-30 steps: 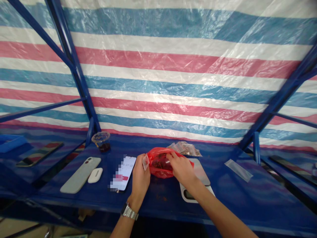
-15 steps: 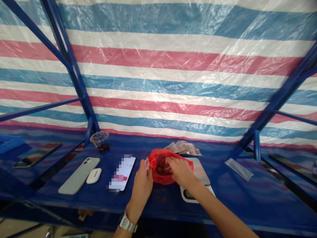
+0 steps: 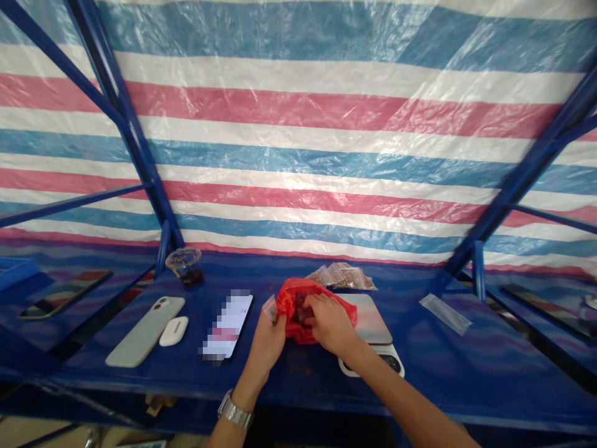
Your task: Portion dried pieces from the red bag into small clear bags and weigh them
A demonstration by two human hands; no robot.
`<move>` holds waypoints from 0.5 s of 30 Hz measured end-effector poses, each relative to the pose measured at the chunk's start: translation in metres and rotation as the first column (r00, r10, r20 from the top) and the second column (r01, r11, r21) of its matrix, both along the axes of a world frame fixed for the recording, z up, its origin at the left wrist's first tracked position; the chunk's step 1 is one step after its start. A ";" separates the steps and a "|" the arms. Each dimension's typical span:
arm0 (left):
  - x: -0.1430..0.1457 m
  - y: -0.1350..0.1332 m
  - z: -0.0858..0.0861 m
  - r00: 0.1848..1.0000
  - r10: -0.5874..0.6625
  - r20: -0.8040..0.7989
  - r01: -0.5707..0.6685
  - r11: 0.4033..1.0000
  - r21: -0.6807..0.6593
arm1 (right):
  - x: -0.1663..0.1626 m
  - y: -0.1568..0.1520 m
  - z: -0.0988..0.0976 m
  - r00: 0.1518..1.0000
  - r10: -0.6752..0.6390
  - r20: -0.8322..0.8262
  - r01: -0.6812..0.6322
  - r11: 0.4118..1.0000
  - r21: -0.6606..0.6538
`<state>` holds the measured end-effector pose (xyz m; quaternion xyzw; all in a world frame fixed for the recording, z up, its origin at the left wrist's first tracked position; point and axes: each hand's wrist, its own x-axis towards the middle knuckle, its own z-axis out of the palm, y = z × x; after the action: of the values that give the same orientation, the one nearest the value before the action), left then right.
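My right hand (image 3: 330, 323) has its fingers in the mouth of a red plastic bag (image 3: 291, 311), which holds dark reddish pieces and rests by the edge of a kitchen scale (image 3: 366, 318). My left hand (image 3: 265, 345) pinches a small clear zip bag (image 3: 269, 308) against the red bag's left side. A silver wristwatch (image 3: 234, 410) sits on my left wrist. A heap of small filled zip bags (image 3: 339, 275) lies behind the red bag. What my right fingers touch inside it is hidden.
A lit phone (image 3: 227, 326) lies left of my left hand, beyond a pale-cased phone (image 3: 144, 331) and white earbud case (image 3: 173, 331). A plastic cup (image 3: 184, 264) stands at the back, and a clear plastic sleeve (image 3: 445, 314) lies right. Blue steel posts and a striped tarp surround the blue table (image 3: 466, 373).
My right hand has moved left, deeper into the red bag, and the bag's mouth looks more gathered. The small clear bag stays in my left hand. The whole scene has shifted slightly left and up.
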<state>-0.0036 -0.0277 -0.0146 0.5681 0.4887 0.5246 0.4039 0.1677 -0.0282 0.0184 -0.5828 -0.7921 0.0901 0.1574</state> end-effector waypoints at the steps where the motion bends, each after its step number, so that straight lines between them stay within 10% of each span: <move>1: 0.000 -0.001 0.003 1.000 -0.017 0.023 0.018 1.000 -0.014 | -0.002 0.000 0.000 1.000 -0.013 -0.015 0.012 1.000 -0.018; 15: -0.012 -0.001 0.013 0.999 -0.034 0.022 0.033 0.998 0.054 | -0.001 0.005 -0.007 0.902 -0.045 -0.428 0.000 0.994 -0.106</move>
<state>-0.0153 -0.0288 -0.0014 0.5807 0.4602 0.5372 0.4029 0.1662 -0.0229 0.0109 -0.5649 -0.7255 0.2553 0.2990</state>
